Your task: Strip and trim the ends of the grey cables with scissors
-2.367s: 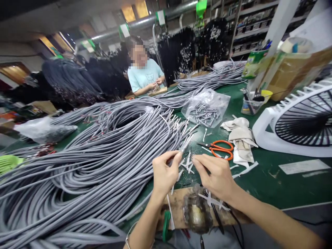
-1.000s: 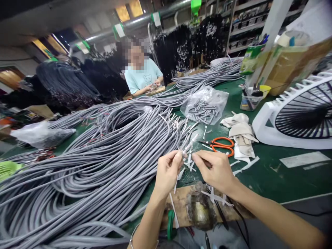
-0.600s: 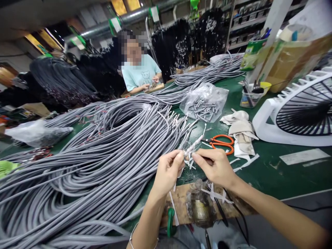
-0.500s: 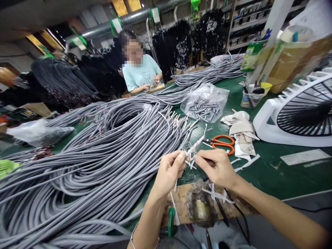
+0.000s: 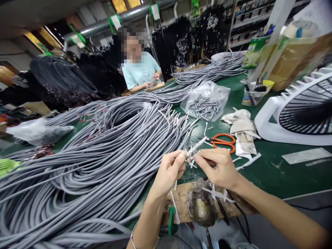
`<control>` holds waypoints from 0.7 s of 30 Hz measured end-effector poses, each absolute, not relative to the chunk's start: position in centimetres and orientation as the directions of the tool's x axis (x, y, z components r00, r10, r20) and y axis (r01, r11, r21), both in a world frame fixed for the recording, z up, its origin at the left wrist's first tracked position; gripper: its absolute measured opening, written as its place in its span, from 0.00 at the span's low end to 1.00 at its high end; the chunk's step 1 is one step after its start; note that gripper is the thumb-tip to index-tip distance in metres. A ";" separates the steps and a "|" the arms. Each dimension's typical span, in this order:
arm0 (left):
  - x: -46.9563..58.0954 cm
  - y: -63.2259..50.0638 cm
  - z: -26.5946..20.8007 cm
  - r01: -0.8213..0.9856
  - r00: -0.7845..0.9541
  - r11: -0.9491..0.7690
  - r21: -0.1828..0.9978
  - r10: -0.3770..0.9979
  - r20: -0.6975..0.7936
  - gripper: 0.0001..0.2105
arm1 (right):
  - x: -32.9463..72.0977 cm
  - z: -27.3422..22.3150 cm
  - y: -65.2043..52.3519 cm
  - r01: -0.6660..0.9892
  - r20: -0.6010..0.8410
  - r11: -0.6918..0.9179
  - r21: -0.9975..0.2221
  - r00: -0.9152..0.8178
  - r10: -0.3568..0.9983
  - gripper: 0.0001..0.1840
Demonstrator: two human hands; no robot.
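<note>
My left hand [image 5: 171, 171] is closed, thumb against fingers, on the stripped end of a grey cable. The cable's white core [image 5: 198, 144] points up and right out of the grip, with fine loose wire strands around its base. Close beside it my right hand [image 5: 216, 166] pinches thumb and forefinger together at the strands; what lies between those fingertips is too small to make out. Thin white strips [image 5: 192, 164] lie just beneath the hands. Orange-handled scissors [image 5: 224, 142] rest on the green table beyond my right hand.
Grey cables [image 5: 103, 155] are heaped across the left side. Behind are a plastic bag [image 5: 206, 102] of short grey pieces and a co-worker [image 5: 141, 74]. Cloth gloves [image 5: 243, 129] and a white fan [image 5: 298, 121] stand right. A wooden board [image 5: 181, 199] bears a dark, crusted device [image 5: 202, 207].
The white core has swung slightly, its tip now lower and further right. Both hands keep their grip in nearly the same place. The whole view has shifted a little.
</note>
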State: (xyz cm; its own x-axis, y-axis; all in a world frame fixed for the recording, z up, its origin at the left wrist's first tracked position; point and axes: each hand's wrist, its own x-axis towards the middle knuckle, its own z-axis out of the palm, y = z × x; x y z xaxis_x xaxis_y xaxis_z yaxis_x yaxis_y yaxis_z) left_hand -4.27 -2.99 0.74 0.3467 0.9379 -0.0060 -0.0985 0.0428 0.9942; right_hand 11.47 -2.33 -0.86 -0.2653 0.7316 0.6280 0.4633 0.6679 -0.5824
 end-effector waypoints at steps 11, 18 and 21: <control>-3.6 -3.2 0.6 -0.076 0.281 0.065 0.995 0.959 -0.042 0.17 | 11.2 -1.6 -2.4 0.383 0.820 0.830 -0.405 -0.250 0.515 0.10; -3.8 -3.1 1.5 -0.176 0.266 0.097 0.980 0.963 -0.047 0.16 | 11.0 -0.8 -2.5 0.385 0.644 0.688 -0.616 -0.258 0.721 0.19; -3.5 -3.5 1.6 -0.138 0.239 0.034 0.990 0.971 0.000 0.15 | 11.1 -0.8 -2.4 0.355 0.615 0.662 -0.660 -0.250 0.748 0.21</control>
